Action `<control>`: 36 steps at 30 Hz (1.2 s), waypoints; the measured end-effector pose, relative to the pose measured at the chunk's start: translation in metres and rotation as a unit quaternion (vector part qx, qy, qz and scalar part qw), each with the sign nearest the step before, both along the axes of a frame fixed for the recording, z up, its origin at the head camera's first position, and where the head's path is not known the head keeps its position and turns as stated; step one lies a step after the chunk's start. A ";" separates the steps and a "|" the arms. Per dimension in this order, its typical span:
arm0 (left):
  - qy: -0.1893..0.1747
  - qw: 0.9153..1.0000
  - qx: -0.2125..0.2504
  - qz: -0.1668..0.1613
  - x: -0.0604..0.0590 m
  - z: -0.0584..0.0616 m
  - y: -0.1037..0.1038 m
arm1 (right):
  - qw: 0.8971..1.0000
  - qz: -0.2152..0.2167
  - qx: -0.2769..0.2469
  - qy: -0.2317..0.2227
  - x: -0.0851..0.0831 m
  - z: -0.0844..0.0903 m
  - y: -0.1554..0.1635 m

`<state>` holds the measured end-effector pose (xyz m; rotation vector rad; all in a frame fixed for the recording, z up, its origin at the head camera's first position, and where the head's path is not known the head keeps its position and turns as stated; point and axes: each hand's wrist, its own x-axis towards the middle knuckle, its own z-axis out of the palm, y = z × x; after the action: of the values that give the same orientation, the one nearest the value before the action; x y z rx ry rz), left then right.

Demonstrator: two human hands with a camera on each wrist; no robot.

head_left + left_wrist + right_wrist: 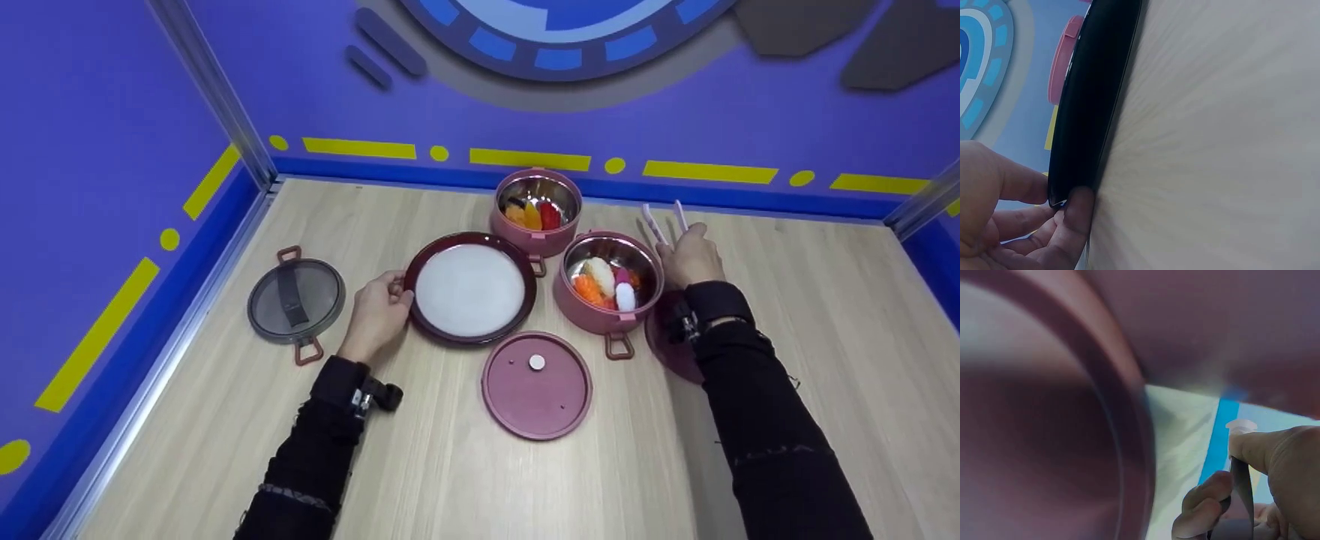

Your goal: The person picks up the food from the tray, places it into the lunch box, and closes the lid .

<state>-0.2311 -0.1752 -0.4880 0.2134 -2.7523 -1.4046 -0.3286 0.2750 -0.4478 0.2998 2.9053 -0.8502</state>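
My left hand (377,315) pinches the left rim of a round plate (471,290), pale inside with a dark red border. The left wrist view shows the thumb and fingers on either side of the plate's dark edge (1092,101). Beyond the lower pink pot (592,319), my right hand (694,259) holds pale pink tongs (652,223), whose two arms stand apart and point toward the back wall. That pot contains several sushi pieces (600,271) in white, orange and pink. Fingers wrap the tongs (1243,495) in the right wrist view.
A second pink pot (536,244) with sushi pieces (532,216) stands behind the plate. One pink lid (537,405) lies in front; another (667,349) is partly under the right wrist. A grey lid with handles (330,274) lies at left. Walls (375,169) bound the table.
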 end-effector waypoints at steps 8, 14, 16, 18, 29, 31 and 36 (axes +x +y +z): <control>0.012 1.000 -0.017 -0.003 0.000 0.000 0.000 | 1.000 -0.001 0.014 -0.006 -0.005 -0.009 0.005; 0.013 1.000 -0.016 -0.004 0.000 0.000 0.000 | 0.999 -0.001 0.037 -0.002 -0.006 -0.011 0.007; 0.014 1.000 -0.014 -0.004 0.000 0.000 0.000 | 0.999 -0.001 0.045 0.000 -0.007 -0.012 0.006; 0.015 1.000 -0.015 -0.005 0.000 0.000 0.000 | 0.999 -0.001 0.051 0.004 -0.007 -0.013 0.006; 0.021 1.000 -0.019 -0.003 -0.001 -0.002 -0.001 | 0.998 -0.013 0.054 -0.009 -0.005 -0.014 0.006; 0.019 1.000 -0.018 -0.003 -0.001 -0.002 -0.001 | 0.998 -0.008 0.057 -0.014 -0.006 -0.015 0.008; 0.014 1.000 -0.011 0.000 -0.001 0.000 0.000 | 0.998 -0.007 0.054 -0.012 -0.009 -0.016 0.012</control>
<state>-0.2318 -0.1750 -0.4883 0.1904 -2.7445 -1.3647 -0.3372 0.2870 -0.4637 0.3378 2.9349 -0.6876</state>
